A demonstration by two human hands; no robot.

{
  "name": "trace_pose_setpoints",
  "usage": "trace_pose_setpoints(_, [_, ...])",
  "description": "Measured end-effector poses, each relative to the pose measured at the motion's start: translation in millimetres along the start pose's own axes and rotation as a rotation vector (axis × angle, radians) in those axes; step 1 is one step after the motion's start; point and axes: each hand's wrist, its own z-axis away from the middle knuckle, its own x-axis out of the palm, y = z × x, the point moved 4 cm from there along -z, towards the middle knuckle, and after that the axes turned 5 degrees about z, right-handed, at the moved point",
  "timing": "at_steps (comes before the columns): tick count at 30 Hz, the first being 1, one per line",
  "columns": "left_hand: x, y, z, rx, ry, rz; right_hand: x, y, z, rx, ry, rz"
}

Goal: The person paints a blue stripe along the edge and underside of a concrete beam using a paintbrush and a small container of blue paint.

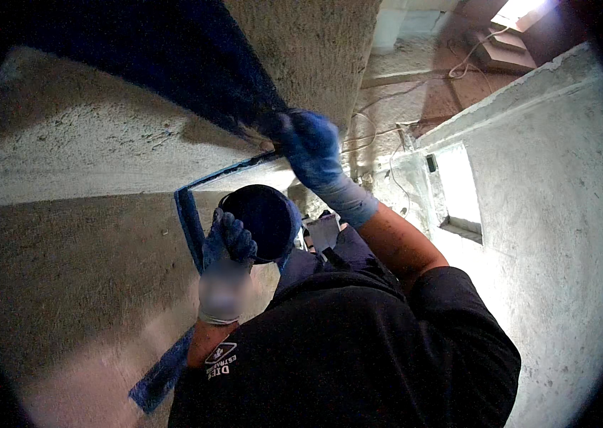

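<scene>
Left hand: My gloved left hand (229,246) was clenched on the near left edge of the bucket (273,221), probably to steady it and keep its mouth turned up.
Bucket: It hung in front of my chest, between my left hand and my right forearm, its inside dark blue; so close a place presumably kept it within easy reach.
Right hand: My gloved right hand (312,146) was raised beyond the bucket, at the end of a broad dark-blue band (173,57). Its fingers were blurred and looked curled; whether they grasped a tool, I could not tell.
Right arm: The elbow was bent out to the side, seemingly to clear the bucket.
Blue strip: A narrow blue strip (189,221) turned a corner on the rough wall (66,271), just beside the bucket.
Opening: A bright opening (460,189) stood well apart, to my right.
</scene>
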Motion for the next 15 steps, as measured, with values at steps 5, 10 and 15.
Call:
trace_pose_setpoints(5, [2, 2, -2, -0.070, -0.116, 0.021, 2, -20, -14, -0.090, 0.054, -0.033])
trace_pose_setpoints(10, [7, 1, -6, -0.121, -0.290, 0.097, 9, -1, -10, -0.029, -0.025, -0.046])
trace_pose_setpoints(15, [19, 3, 0, -0.122, -0.293, 0.099, 1, 1, -11, -0.035, -0.019, -0.033])
